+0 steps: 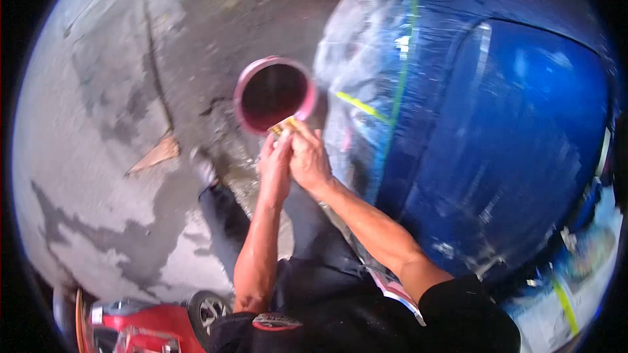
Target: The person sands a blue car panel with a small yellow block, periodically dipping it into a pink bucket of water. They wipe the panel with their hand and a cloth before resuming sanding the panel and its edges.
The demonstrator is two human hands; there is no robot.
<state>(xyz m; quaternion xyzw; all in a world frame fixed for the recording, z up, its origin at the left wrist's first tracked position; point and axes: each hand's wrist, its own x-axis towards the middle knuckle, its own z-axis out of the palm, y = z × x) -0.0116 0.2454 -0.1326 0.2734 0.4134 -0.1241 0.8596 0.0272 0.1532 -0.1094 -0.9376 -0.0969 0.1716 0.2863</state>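
Note:
Both my hands meet at the near rim of a pink bucket (243, 110), which has dark contents or a shaded inside. A small yellowish-brown piece (284, 125) is pinched between my fingers. My left hand (275, 162) closes on it from the left, and my right hand (309, 158) holds it from the right, the two hands touching. Just right of the bucket is a blue car body panel (510, 137), wet and streaked, with translucent plastic sheeting (363, 46) and green tape along its edge.
The grey concrete floor (118, 150) has wet patches and a brown broken piece (157, 155). A red toy-like vehicle (150, 327) with a black wheel stands at the lower left. More sheeting with yellow tape (566, 307) lies at the lower right.

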